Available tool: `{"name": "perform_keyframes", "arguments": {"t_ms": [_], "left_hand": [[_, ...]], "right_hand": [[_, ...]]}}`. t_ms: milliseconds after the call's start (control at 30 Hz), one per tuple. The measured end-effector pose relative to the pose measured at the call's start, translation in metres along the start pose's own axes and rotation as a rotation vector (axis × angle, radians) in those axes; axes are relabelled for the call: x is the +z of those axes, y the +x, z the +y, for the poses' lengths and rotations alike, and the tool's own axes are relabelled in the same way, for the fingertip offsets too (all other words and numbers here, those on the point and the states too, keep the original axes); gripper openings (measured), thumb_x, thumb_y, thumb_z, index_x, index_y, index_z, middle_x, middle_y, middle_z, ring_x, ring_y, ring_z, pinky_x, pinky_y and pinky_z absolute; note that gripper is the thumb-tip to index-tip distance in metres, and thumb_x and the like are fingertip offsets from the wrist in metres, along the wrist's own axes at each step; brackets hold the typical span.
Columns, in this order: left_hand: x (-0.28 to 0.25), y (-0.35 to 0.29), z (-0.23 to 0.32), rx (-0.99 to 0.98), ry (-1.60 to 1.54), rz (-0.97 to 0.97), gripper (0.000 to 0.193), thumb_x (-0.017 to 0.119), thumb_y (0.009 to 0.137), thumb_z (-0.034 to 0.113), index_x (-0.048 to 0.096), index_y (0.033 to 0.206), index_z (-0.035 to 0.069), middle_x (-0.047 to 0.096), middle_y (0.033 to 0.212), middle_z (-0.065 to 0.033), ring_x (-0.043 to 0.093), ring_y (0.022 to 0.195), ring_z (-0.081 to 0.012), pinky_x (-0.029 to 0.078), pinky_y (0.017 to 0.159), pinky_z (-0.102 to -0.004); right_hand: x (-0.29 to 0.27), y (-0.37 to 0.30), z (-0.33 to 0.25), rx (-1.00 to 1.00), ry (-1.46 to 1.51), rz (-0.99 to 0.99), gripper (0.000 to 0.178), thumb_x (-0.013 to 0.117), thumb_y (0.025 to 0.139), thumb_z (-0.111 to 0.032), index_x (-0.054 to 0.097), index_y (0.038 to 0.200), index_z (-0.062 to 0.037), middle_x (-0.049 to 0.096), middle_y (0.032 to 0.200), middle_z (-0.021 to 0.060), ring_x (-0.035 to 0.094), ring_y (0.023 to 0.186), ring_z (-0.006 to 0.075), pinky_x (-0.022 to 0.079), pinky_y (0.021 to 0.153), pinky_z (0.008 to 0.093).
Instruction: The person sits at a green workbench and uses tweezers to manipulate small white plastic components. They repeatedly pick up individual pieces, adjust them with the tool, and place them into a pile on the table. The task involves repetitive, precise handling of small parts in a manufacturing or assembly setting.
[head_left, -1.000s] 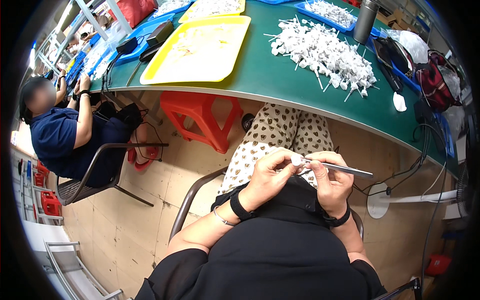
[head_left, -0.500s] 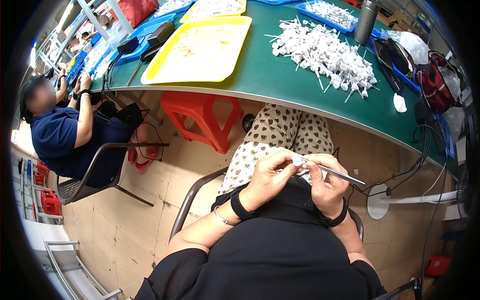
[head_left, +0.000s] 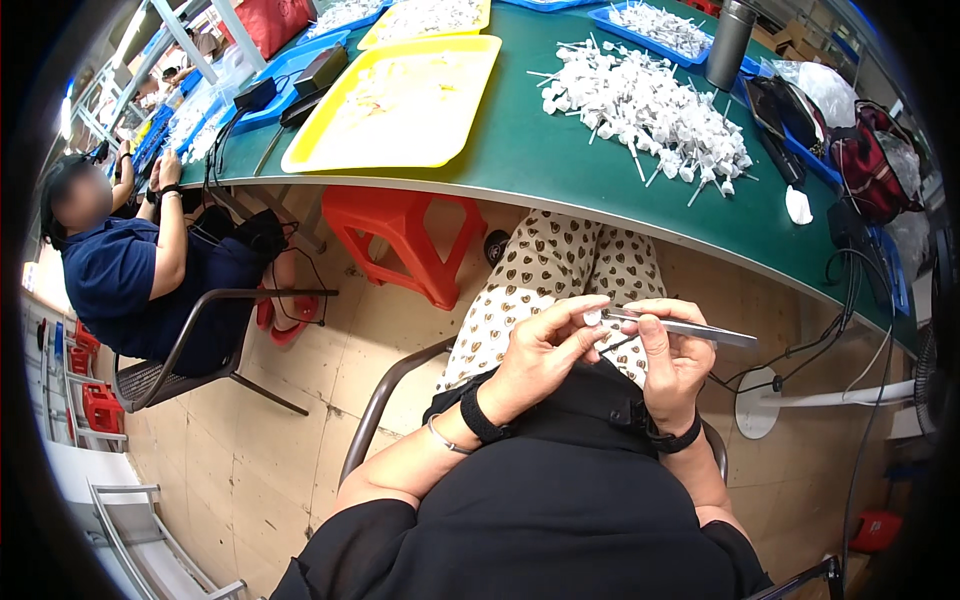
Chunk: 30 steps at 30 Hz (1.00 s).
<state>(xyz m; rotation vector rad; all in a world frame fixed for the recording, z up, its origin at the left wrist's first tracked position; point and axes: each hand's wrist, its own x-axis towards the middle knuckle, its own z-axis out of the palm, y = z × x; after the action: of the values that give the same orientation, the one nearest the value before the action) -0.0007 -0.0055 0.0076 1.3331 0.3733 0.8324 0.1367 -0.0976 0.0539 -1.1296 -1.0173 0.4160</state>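
Above my lap, my left hand (head_left: 540, 355) pinches a small white plastic piece (head_left: 592, 317) between thumb and fingertips. Facing it, my right hand (head_left: 672, 370) grips a pair of metal tweezers (head_left: 728, 335) between thumb and fingers. The tweezers' tips point left and come close to the white piece; whether they touch it I cannot tell. Their broad end sticks out to the right past my hand. On the green table (head_left: 560, 180) ahead lies a heap of small white parts with thin stems (head_left: 640, 110).
A yellow tray (head_left: 300, 158) with small scraps overhangs the table's front edge. Behind the heap are a blue tray (head_left: 597, 16) of white parts and a grey bottle (head_left: 731, 48). A red stool (head_left: 345, 225) stands under the table. A co-worker (head_left: 110, 250) sits at left; cables (head_left: 850, 270) hang at right.
My right hand has shifted slightly right and up, drawing the tweezers away from my left fingers and tilting them nearer level. My left hand still holds the white piece in nearly the same spot.
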Motion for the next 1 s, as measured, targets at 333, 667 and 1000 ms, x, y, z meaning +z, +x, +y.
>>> {"name": "perform_keyframes", "arguments": {"t_ms": [333, 667, 1000], "left_hand": [[-0.001, -0.0001, 0.0002, 0.033, 0.074, 0.028, 0.036, 0.068, 0.097, -0.001, 0.065, 0.133, 0.002, 0.069, 0.093, -0.0029, 0.065, 0.072, -0.007, 0.054, 0.065, -0.0206], [-0.0012, -0.0057, -0.006, 0.109, 0.141, -0.009, 0.066, 0.067, 0.096, -0.005, 0.033, 0.151, 0.005, 0.07, 0.101, -0.008, 0.071, 0.091, -0.0143, 0.06, 0.08, -0.0285], [-0.0036, -0.0041, -0.0059, 0.199, 0.16, -0.041, 0.054, 0.066, 0.097, -0.005, 0.04, 0.143, 0.006, 0.071, 0.111, -0.0155, 0.072, 0.1, -0.0186, 0.06, 0.087, -0.0301]], "right_hand": [[-0.0001, -0.0004, 0.0009, 0.055, 0.013, 0.004, 0.015, 0.066, 0.1, -0.002, 0.064, 0.111, 0.0069, 0.072, 0.101, 0.0124, 0.072, 0.086, 0.0158, 0.058, 0.078, 0.0266], [-0.0032, 0.0011, 0.0053, 0.036, 0.022, 0.024, 0.016, 0.066, 0.1, -0.003, 0.063, 0.113, 0.0063, 0.071, 0.105, 0.014, 0.072, 0.087, 0.0175, 0.058, 0.08, 0.0276], [-0.0012, 0.0005, 0.0081, 0.011, 0.035, 0.046, 0.016, 0.068, 0.099, -0.002, 0.064, 0.113, 0.0052, 0.072, 0.105, 0.0137, 0.072, 0.087, 0.0164, 0.058, 0.08, 0.0268]]}}
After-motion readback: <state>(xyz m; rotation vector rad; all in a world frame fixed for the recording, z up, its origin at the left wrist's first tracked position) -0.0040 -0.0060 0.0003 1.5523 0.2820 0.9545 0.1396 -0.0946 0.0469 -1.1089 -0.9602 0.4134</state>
